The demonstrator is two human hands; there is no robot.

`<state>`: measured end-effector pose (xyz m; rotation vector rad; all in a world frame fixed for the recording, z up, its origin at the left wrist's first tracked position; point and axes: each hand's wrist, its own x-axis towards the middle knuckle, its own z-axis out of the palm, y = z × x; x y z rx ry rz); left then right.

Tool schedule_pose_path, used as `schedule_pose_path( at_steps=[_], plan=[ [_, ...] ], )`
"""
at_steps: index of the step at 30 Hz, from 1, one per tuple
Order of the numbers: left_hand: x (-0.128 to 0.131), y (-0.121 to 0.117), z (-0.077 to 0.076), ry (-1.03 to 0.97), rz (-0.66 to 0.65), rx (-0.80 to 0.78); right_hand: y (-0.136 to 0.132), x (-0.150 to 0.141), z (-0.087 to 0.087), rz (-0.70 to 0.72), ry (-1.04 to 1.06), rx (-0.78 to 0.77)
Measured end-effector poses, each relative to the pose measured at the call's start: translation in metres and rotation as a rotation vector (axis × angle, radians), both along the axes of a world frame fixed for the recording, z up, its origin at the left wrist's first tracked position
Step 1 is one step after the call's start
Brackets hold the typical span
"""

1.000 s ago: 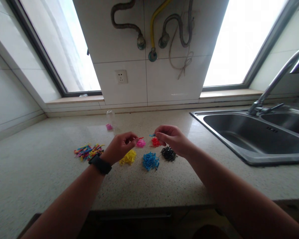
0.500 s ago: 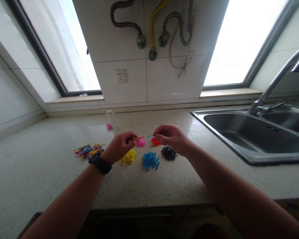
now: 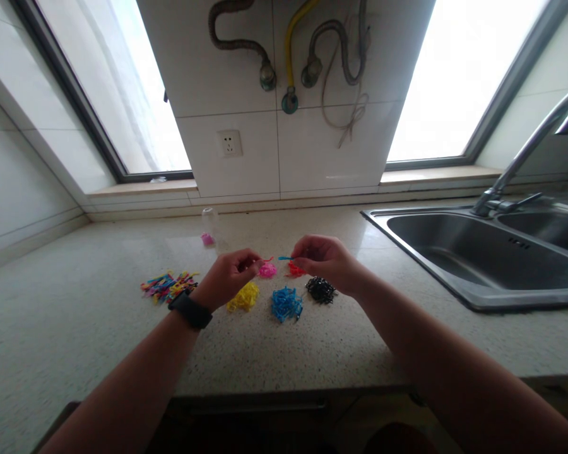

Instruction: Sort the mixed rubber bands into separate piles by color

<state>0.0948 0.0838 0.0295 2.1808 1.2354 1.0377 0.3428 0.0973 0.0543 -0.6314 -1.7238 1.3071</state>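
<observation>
My left hand (image 3: 236,267), with a black watch on its wrist, pinches a small red rubber band (image 3: 267,259) above the pink pile (image 3: 267,270). Opposite it, my right hand (image 3: 324,257) pinches a blue rubber band (image 3: 284,258) over the red pile (image 3: 295,269), which its fingers partly cover. The two bands point toward each other with a gap between. Nearer me lie a yellow pile (image 3: 244,296), a blue pile (image 3: 286,304) and a black pile (image 3: 320,290) of rubber bands. A mixed-colour heap (image 3: 165,287) spreads left of my left wrist.
Behind my left hand a clear plastic container (image 3: 210,221) stands on the speckled counter (image 3: 246,366), with something pink (image 3: 207,239) at its base. To the right is a steel sink (image 3: 435,252) with a tap (image 3: 525,145). Pipes hang on the tiled wall.
Both hands stay almost in place. The blue band in my right fingers now looks straighter and flatter; the red band in my left fingers has tilted slightly.
</observation>
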Motion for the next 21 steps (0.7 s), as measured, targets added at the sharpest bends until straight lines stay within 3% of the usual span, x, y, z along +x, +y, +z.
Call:
schedule_pose_path(
  at_steps=[14,21],
  plan=[
    [0.0001,-0.0008,0.0016,0.006,0.003,-0.001,-0.0008,0.0007,0.0011,0.016,0.065,0.078],
    [-0.0001,-0.0010,0.0021,0.004,0.014,-0.004,-0.0025,0.0007,0.0043,0.008,0.058,0.016]
  ],
)
